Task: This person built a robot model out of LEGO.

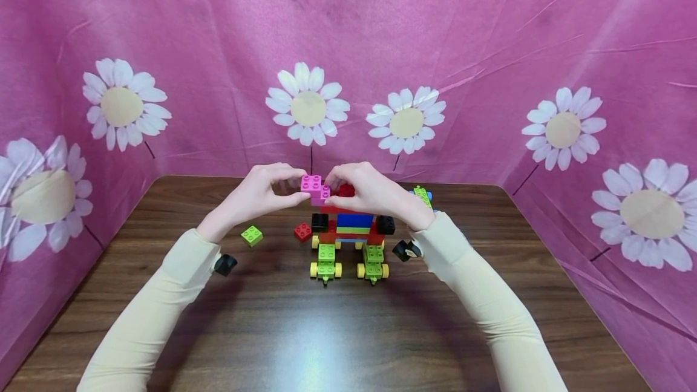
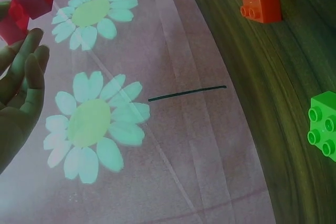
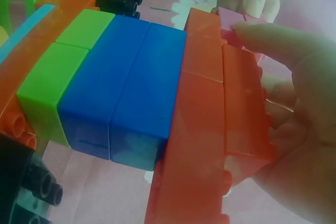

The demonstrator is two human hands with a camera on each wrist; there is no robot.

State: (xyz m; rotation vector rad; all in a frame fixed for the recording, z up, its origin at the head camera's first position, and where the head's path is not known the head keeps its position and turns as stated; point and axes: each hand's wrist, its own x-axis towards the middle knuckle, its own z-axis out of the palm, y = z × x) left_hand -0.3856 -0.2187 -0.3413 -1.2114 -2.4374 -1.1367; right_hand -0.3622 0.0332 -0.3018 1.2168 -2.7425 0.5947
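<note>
A brick figure stands mid-table, with a blue body (image 1: 355,221), red bricks (image 3: 202,124) above it and black bricks (image 1: 320,222) at its sides. Lime wheeled bases (image 1: 327,254) with yellow wheels are at its foot. At its top left sit an upper pink brick (image 1: 311,184) and a lower pink brick (image 1: 319,201), stacked with an offset. My left hand (image 1: 261,192) pinches the upper one from the left, thumb below and fingers above. From the right, my right hand (image 1: 362,186) pinches the lower one, its thumb (image 3: 262,38) against the pink side.
Left of the figure, a loose red brick (image 1: 302,232) and a loose lime brick (image 1: 252,236) lie on the wooden table (image 1: 261,331). A lime and blue piece (image 1: 423,196) is partly hidden behind the right forearm. A pink cloth (image 1: 348,17) with daisies surrounds the table's back and sides.
</note>
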